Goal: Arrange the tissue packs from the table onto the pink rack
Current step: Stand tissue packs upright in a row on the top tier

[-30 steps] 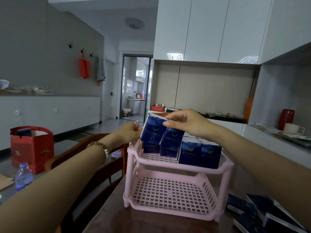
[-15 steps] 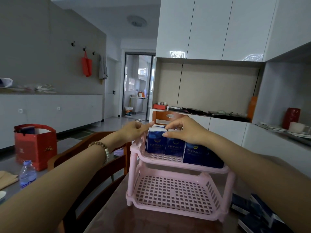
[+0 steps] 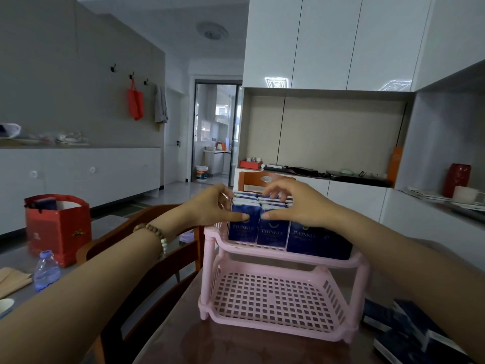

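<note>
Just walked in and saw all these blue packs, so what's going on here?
A person is filling the pink rack with blue tissue packs. Both hands are at the top shelf: the left hand and the right hand press against the front packs, which stand upright in rows. The bottom shelf has nothing on it, and more packs lie on the table to the right.
</note>
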Demonstrator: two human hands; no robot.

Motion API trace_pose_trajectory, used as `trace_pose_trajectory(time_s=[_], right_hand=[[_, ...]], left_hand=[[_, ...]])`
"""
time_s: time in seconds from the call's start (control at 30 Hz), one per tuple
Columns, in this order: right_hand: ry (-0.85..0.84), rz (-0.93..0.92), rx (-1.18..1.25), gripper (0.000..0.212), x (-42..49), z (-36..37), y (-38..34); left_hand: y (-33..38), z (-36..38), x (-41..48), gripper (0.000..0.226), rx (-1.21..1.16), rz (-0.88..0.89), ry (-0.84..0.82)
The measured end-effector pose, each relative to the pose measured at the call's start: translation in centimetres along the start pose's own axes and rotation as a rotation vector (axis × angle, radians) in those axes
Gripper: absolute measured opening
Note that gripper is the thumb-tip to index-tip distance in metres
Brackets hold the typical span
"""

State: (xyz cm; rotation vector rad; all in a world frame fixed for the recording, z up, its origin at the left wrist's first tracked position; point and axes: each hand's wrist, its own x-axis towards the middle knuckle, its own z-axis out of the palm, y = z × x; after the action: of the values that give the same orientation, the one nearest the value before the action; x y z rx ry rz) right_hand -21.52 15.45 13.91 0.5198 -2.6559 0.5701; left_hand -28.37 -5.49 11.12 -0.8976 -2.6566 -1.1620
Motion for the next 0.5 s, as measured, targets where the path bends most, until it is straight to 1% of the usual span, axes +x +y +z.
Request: trace_pose_trajectory(time_s=[0.1, 0.17, 0.2, 0.27, 0.33, 0.5], right_hand=[[-0.069, -0.004, -0.068, 0.063, -0.9, -1.0, 0.5], [-0.122, 0.013, -0.086, 0.071, -1.5, -1.2, 0.8], [-0.143, 0.021, -0.099, 0.073, -1.8, -1.2, 1.0], [-0.169, 0.028, -0.14, 0.075, -2.1, -1.0, 1.3], [-0.175, 0.032, -0.166, 0.075, -2.2, -0.9, 1.5], [-0.158, 0.017, -0.215, 0.069, -2.5, -0.5, 1.2]], left_hand=[[0.2, -0.4, -0.3, 0.069, 0.061, -0.035, -0.022], [0.6, -0.4, -0.6, 0.078, 0.081, -0.054, -0.071], [0.8, -0.4, -0.7, 0.075, 0.089, -0.055, -0.111], [1.2, -0.3, -0.8, 0.062, 0.083, -0.058, -0.208], [1.4, -0.2, -0.8, 0.053, 0.051, -0.074, -0.259], [1.8, 0.1, -0.6, 0.054, 0.072, -0.12, -0.317]])
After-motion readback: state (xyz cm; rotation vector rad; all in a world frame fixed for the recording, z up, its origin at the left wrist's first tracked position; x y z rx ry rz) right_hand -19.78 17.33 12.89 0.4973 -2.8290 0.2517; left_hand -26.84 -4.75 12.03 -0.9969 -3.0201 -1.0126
